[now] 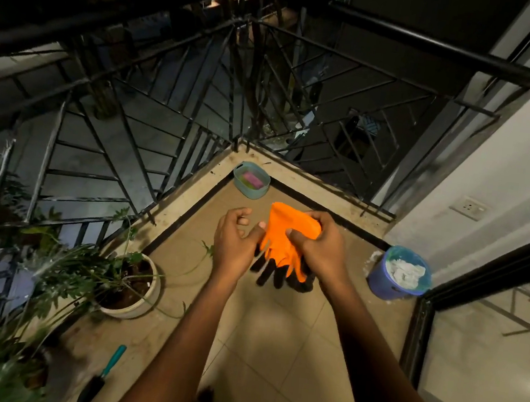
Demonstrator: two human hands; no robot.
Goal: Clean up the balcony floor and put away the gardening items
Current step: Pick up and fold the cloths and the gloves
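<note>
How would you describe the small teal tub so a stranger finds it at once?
Look at the far balcony corner where the black railings meet. Just inside it stands the small teal tub, with something pink in it. The blue bucket by the wall holds something white.

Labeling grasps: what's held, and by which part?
Orange gardening gloves: right hand grips the cuff end; left hand pinches the side edge.

- We see the gloves (286, 237) as orange cloth, their fingers coated in matt black.
- The far railing (443, 45) looks like black painted metal, dull and scuffed.
- The floor tiles (274, 335) are smooth beige with a faint sheen.
- The pot (143, 307) at near left is glossy white ceramic.
- The trowel (101, 378) has a teal plastic handle and a dark blade.
- The right bucket (379, 288) and far basket (247, 195) look like smooth plastic.
</note>
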